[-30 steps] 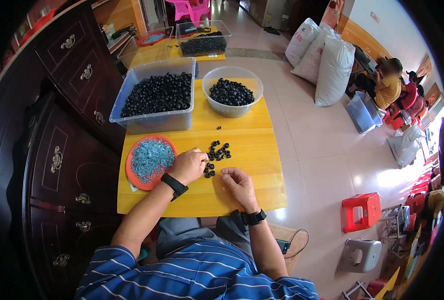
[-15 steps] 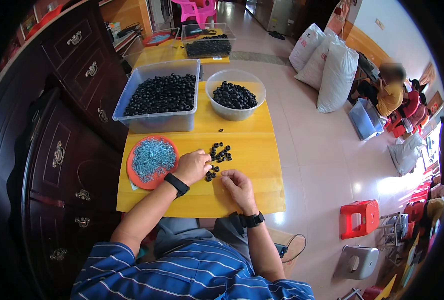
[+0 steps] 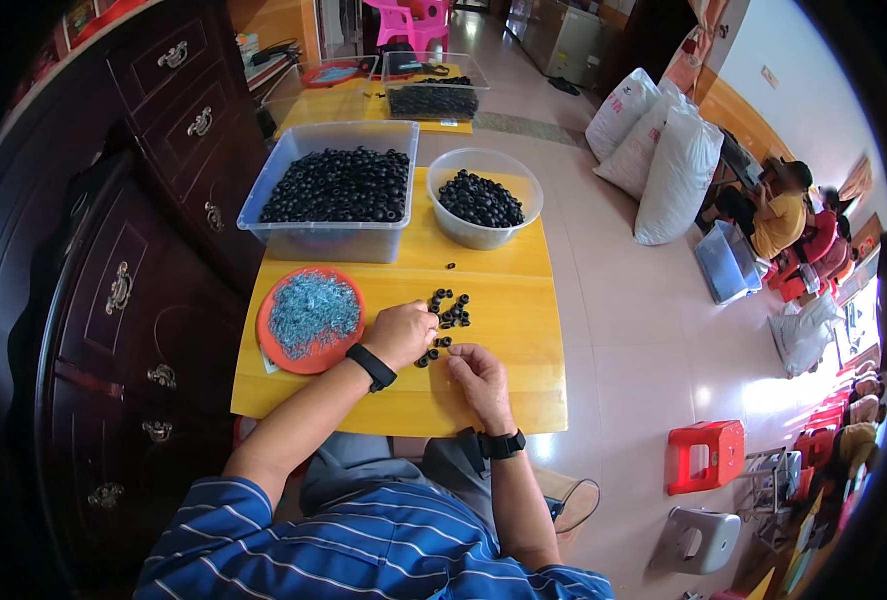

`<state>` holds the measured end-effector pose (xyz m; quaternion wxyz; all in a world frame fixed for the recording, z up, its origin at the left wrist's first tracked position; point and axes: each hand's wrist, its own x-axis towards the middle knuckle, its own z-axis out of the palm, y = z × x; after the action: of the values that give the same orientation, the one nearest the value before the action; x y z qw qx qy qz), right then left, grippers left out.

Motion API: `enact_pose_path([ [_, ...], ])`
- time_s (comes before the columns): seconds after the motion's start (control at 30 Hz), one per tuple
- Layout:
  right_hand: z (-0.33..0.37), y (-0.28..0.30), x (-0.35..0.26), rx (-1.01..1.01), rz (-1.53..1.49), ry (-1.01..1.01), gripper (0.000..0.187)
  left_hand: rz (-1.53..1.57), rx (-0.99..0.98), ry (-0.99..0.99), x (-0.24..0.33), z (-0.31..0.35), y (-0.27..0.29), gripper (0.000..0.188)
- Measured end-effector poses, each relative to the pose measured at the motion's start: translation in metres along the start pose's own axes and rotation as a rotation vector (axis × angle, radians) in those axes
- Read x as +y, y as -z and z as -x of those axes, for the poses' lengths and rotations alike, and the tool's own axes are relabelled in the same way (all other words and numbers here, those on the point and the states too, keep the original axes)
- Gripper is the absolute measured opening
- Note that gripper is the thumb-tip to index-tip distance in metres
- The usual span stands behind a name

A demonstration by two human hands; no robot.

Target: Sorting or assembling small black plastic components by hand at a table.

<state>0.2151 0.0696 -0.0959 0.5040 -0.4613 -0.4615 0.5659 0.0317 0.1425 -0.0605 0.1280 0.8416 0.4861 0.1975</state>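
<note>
Table (image 3: 524, 330): yellow, wood-grained top. Upon it, at the far side, one clear plastic tub (image 3: 334, 246) and, to its right, one round clear bowl (image 3: 479, 236), both holding black beads. Near left, one red plate (image 3: 267, 330) heaped with small pale-blue pieces (image 3: 314, 312).

Loose black beads (image 3: 453, 317): a scatter at the table's middle, just beside both hands; one stray bead (image 3: 451, 266) lay farther off.

Left hand (image 3: 404, 334): fingers bent inward at the scatter's left edge; grip could not be told. Right hand (image 3: 481, 378): thumb and fingers drawn together, nearer the body; contents could not be told.

Room: dark wooden cabinet (image 3: 179, 330) at left; tiled floor (image 3: 614, 390); white sacks (image 3: 679, 180), red stool (image 3: 706, 455) and grey stool (image 3: 704, 540) at right.
</note>
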Motion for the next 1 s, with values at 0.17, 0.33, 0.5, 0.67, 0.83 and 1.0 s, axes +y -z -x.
enact_pose_path([
  [0.17, -0.004, -0.004, 0.004, 0.049, -0.014, 0.016, 0.018, -0.05, 0.055, -0.019, -0.009, 0.001, -0.012, 0.011],
  [0.33, -0.016, -0.002, -0.001, 0.145, 0.232, 0.04, 0.019, 0.056, 0.162, -0.008, 0.0, 0.013, 0.017, 0.011],
  [0.5, -0.027, -0.007, -0.019, 0.133, 0.653, 0.259, 0.022, 0.458, 0.236, 0.062, 0.005, 0.053, 0.037, 0.01],
  [0.67, -0.031, -0.012, -0.026, 0.043, 0.857, 0.275, 0.024, 0.635, 0.214, 0.131, 0.015, 0.088, 0.03, 0.01],
  [0.83, -0.028, 0.003, -0.011, 0.039, 0.633, 0.214, 0.014, 0.784, 0.194, 0.168, 0.015, 0.095, 0.02, 0.006],
  [1.0, 0.008, 0.009, -0.034, -0.139, -0.372, -0.212, 0.017, 0.835, 0.202, 0.146, 0.029, 0.089, 0.037, 0.005],
])
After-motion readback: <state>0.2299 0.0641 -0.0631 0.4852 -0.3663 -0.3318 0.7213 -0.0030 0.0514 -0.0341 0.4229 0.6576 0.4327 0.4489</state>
